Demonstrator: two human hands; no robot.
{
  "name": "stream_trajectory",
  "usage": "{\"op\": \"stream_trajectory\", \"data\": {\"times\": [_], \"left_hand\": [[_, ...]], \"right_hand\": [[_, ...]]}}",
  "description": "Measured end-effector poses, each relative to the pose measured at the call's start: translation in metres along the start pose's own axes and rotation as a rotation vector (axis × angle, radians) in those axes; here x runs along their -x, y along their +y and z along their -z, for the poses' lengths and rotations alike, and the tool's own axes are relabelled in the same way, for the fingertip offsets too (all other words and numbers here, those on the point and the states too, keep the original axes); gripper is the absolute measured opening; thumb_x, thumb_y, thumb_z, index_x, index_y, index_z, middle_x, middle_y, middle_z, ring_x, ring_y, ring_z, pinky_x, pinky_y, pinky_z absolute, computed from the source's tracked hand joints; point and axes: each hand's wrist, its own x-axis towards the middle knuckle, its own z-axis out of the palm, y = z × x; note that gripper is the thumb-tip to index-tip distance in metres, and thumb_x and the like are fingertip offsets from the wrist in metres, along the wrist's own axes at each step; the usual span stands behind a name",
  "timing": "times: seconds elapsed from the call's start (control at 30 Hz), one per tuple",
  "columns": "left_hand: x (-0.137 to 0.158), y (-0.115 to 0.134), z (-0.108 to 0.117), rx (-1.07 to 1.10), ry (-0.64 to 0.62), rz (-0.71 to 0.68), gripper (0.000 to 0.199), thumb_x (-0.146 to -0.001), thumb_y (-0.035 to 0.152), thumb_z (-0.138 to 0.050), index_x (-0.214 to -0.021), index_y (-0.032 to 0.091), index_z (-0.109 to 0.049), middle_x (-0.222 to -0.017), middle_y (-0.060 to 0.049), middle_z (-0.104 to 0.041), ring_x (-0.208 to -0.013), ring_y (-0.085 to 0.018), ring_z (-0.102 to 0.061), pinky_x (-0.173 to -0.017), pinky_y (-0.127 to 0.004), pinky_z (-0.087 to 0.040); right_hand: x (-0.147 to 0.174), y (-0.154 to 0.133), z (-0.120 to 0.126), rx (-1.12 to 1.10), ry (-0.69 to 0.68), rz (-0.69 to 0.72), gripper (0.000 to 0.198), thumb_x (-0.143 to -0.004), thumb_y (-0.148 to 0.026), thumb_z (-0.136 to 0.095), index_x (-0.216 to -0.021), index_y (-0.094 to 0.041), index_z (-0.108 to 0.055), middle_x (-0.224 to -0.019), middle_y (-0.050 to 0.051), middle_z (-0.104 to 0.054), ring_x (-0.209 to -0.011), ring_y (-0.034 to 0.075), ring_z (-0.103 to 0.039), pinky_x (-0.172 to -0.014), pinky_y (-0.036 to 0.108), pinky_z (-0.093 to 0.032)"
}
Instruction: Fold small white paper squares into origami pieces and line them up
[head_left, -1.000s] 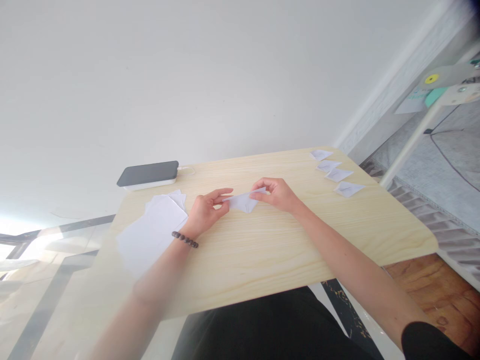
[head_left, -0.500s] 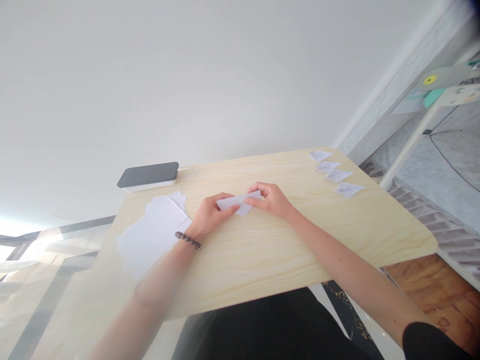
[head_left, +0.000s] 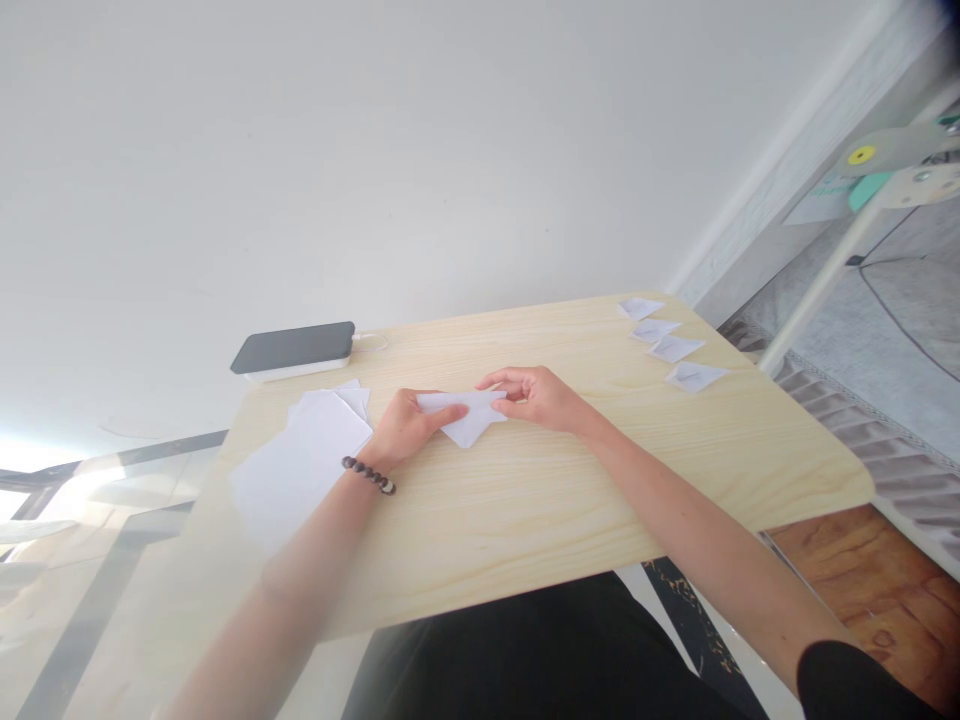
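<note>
A small piece of folded white paper (head_left: 466, 430) is held above the middle of the table, its upper edge straight and its lower part pointed. My left hand (head_left: 411, 422), with a dark bead bracelet at the wrist, grips the left end, thumb across the front and fingers behind. At the right end is my right hand (head_left: 541, 398), curled around the paper's corner with the thumb in front and the forefinger over the top edge. Part of the paper behind the fingers is hidden.
Loose white sheets (head_left: 304, 460) lie at the left of the wooden table (head_left: 525, 520). Behind them is a dark-topped device (head_left: 292, 348) with a white cable. Several folded paper pieces (head_left: 696, 376) form a row at the right. A wall (head_left: 450, 180) rises behind.
Both hands have shifted slightly left with the folded paper. The paper's pointed lower part shows more, and the right hand's fingers have loosened and lie farther toward its right end.
</note>
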Motion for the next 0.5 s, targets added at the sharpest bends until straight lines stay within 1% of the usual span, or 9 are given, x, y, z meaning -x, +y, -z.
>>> {"op": "stream_trajectory", "data": {"times": [0.07,0.17,0.23,0.3,0.4,0.5], "left_hand": [[-0.001,-0.001,0.000,0.044,-0.013,0.005,0.031,-0.063,0.042,-0.066,-0.068,0.012,-0.065,-0.061,-0.001,-0.061,-0.053,-0.011,-0.049,-0.048,-0.021,-0.035],[-0.001,-0.003,0.001,0.105,-0.028,0.018,0.028,-0.062,0.039,-0.068,-0.067,0.011,-0.064,-0.064,-0.002,-0.062,-0.056,-0.011,-0.051,-0.050,-0.021,-0.037],[-0.002,-0.004,0.001,0.116,-0.028,0.023,0.028,-0.062,0.038,-0.068,-0.067,0.011,-0.065,-0.066,-0.003,-0.064,-0.058,-0.012,-0.053,-0.051,-0.021,-0.038],[-0.002,-0.004,0.002,0.109,-0.019,0.023,0.028,-0.063,0.039,-0.068,-0.069,0.012,-0.065,-0.070,-0.004,-0.065,-0.061,-0.014,-0.055,-0.053,-0.022,-0.040],[-0.002,-0.003,0.001,0.076,0.009,0.023,0.030,-0.064,0.040,-0.067,-0.073,0.012,-0.066,-0.073,-0.005,-0.066,-0.062,-0.015,-0.056,-0.054,-0.023,-0.041],[-0.001,-0.002,-0.002,0.048,0.026,0.003,0.031,-0.065,0.041,-0.065,-0.077,0.013,-0.065,-0.077,-0.005,-0.067,-0.066,-0.016,-0.058,-0.056,-0.024,-0.043]], "right_hand": [[0.001,0.000,0.003,-0.055,-0.052,-0.009,0.039,-0.074,-0.022,-0.054,-0.113,-0.017,-0.053,-0.075,0.001,-0.065,-0.063,0.010,-0.057,-0.058,0.022,-0.044],[0.001,0.000,0.007,-0.120,-0.108,-0.016,0.048,-0.073,-0.019,-0.055,-0.121,-0.017,-0.048,-0.084,0.004,-0.067,-0.070,0.011,-0.060,-0.066,0.025,-0.046],[0.001,0.001,0.011,-0.147,-0.135,-0.022,0.053,-0.072,-0.017,-0.055,-0.124,-0.016,-0.044,-0.090,0.005,-0.067,-0.075,0.012,-0.061,-0.071,0.027,-0.047],[0.002,0.002,0.014,-0.168,-0.149,-0.024,0.056,-0.072,-0.016,-0.055,-0.126,-0.016,-0.042,-0.091,0.005,-0.067,-0.078,0.013,-0.061,-0.076,0.029,-0.047],[0.002,0.005,0.014,-0.214,-0.156,-0.038,0.055,-0.073,-0.017,-0.054,-0.126,-0.015,-0.041,-0.086,0.003,-0.068,-0.080,0.013,-0.062,-0.081,0.033,-0.046],[0.000,0.005,0.006,-0.261,-0.142,-0.084,0.046,-0.075,-0.025,-0.056,-0.118,-0.012,-0.049,-0.093,0.007,-0.066,-0.081,0.016,-0.063,-0.079,0.034,-0.049]]}}
